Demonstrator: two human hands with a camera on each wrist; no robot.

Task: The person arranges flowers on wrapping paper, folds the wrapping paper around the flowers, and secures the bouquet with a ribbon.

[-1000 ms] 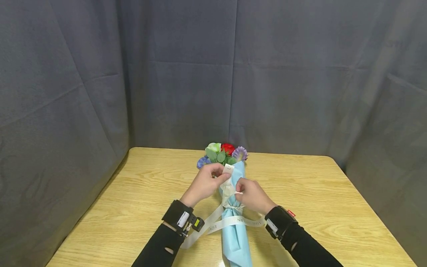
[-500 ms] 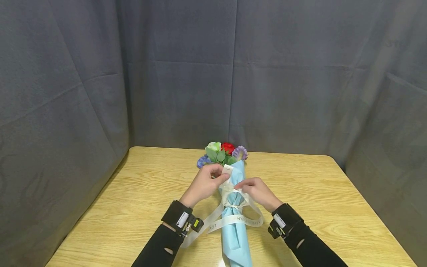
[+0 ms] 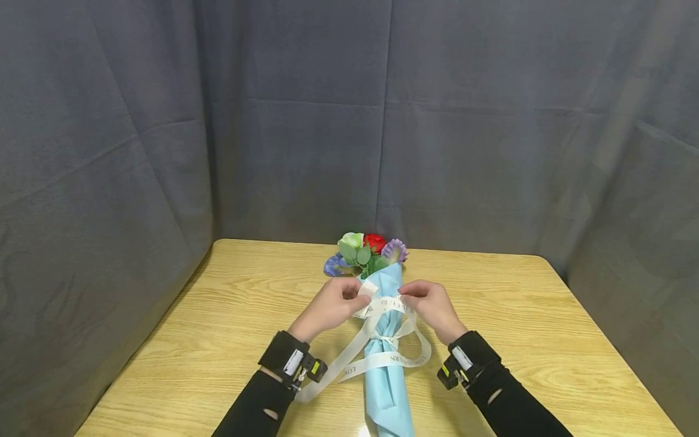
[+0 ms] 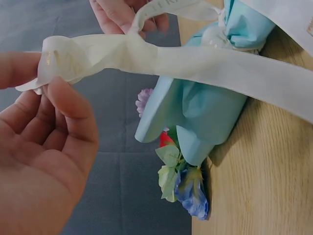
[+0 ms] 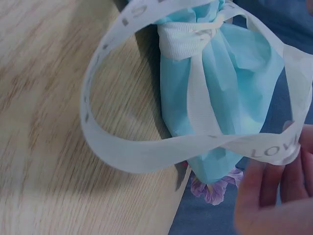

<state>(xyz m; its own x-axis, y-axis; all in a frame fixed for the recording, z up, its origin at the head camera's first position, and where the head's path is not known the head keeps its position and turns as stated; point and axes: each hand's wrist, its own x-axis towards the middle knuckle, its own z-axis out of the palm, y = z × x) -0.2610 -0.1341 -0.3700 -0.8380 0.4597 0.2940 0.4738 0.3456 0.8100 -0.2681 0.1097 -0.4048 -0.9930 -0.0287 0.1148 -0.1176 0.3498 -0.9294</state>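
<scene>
A bouquet in light blue wrapping paper lies lengthwise on the table, its flowers at the far end. White printed ribbon is tied round the middle of the wrap and trails in long loops over it. My left hand pinches a folded part of the ribbon between thumb and fingers, left of the wrap; the left wrist view shows this fold closely. On the right, my right hand pinches another stretch of ribbon, which the right wrist view shows with lettering. Both hands are above the tied knot.
The wooden table extends on both sides of the bouquet. Grey cloth hangs behind the table and along its sides. A loop of ribbon trails near my left wrist.
My right hand has moved slightly up and to the right, drawing ribbon out across the wrap. My left hand, still pinching its ribbon, has lowered slightly.
</scene>
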